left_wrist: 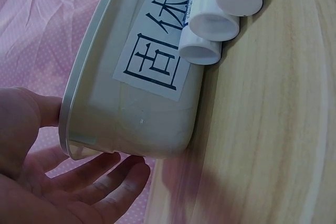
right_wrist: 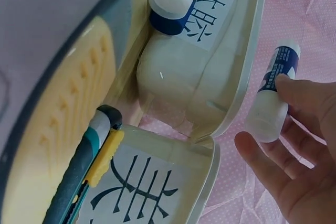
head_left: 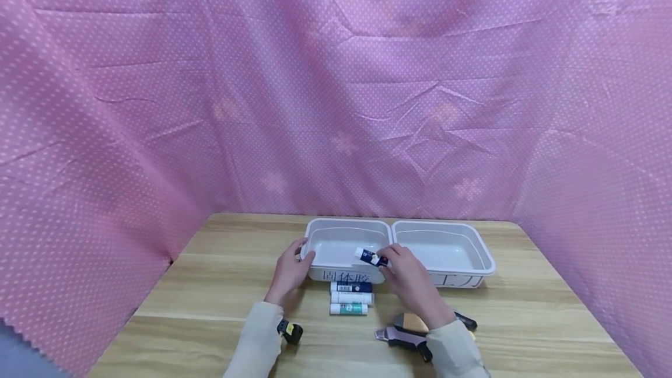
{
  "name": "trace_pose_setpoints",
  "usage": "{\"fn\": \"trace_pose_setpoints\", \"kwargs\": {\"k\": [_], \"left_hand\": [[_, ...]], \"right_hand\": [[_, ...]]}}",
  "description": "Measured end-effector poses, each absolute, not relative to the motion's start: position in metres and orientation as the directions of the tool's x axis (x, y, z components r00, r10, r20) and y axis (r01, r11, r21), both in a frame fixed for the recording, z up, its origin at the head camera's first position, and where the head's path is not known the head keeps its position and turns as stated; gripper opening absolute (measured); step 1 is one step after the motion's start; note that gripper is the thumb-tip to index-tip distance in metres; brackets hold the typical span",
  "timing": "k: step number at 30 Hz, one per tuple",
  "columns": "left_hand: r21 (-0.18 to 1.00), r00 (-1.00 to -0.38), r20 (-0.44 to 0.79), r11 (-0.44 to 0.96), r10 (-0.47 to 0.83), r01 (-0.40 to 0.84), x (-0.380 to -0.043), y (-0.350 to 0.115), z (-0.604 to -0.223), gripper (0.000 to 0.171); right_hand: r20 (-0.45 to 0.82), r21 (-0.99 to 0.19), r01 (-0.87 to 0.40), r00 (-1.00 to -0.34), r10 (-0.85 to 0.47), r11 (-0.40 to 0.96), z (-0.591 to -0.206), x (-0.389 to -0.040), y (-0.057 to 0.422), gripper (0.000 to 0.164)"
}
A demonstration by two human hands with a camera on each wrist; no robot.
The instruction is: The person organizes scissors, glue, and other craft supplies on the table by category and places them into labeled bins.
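Note:
My left hand (head_left: 290, 273) holds the left end of a white plastic bin (head_left: 346, 221), thumb at the rim and fingers along the outer end wall. Between thumb and fingers, my right hand (head_left: 406, 277) pinches a glue stick (head_left: 371, 257) with a white cap and dark blue label, tilted above the front rim of that bin. Three more glue sticks lie side by side in front of the bin: a dark blue one (head_left: 353, 287), a white one (head_left: 350, 298) and a green-labelled one (head_left: 349, 308). Black characters mark the bin's paper label (left_wrist: 152, 61).
Right beside it stands a second white bin (head_left: 490, 261), also labelled. Several utility knives, including a purple-grey one (head_left: 403, 337) and a teal and yellow one (right_wrist: 89, 166), lie below my right forearm. Pink dotted cloth (head_left: 336, 104) hangs behind the wooden table (head_left: 210, 284).

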State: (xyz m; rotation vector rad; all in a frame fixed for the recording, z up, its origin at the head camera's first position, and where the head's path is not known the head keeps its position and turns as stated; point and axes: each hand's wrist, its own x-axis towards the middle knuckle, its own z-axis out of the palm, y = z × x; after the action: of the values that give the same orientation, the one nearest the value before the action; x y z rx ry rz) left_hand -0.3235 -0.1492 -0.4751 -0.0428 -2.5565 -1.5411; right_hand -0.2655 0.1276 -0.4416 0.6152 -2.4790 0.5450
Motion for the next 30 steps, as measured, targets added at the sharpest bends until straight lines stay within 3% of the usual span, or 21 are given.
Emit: {"fn": "trace_pose_setpoints", "kwargs": {"k": [30], "left_hand": [[0.87,-0.981,0.184,0.473,-0.054,0.137,-0.3146,-0.1469,-0.476,0.049]], "right_hand": [[0.54,-0.338,-0.418,-0.82,-0.19,0.844,-0.4448,-0.2607,0.137,0.02]]}}
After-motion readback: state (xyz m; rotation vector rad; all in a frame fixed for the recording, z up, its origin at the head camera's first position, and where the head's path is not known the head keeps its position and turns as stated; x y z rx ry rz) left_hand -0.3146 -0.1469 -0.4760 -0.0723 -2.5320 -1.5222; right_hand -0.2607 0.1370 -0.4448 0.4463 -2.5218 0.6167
